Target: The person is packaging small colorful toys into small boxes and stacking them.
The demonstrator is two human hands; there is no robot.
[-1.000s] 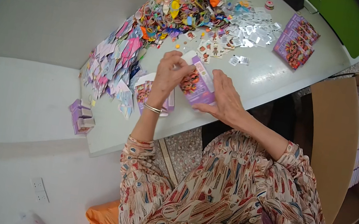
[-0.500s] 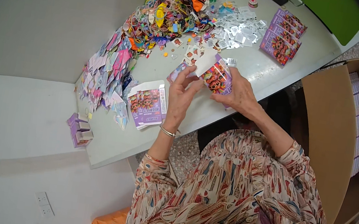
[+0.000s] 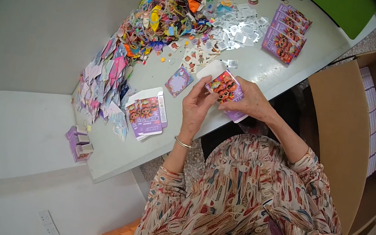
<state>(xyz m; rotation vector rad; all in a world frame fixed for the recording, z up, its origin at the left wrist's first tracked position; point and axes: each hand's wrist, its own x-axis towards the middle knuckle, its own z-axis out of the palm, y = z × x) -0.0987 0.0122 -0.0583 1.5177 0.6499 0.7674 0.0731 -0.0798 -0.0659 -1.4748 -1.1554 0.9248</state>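
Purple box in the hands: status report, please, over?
Left hand and right hand both grip the small purple box above the table edge. Flat box stack lies left. Nothing blocking.

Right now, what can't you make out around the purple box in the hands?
Head view only:
- Purple box: its lower face, covered by the right hand.
- Left hand: fingertips at the box flap, too small to tell the grip.
- Silver pieces: too small to identify.
- Cardboard carton: contents cut by the dark rim.
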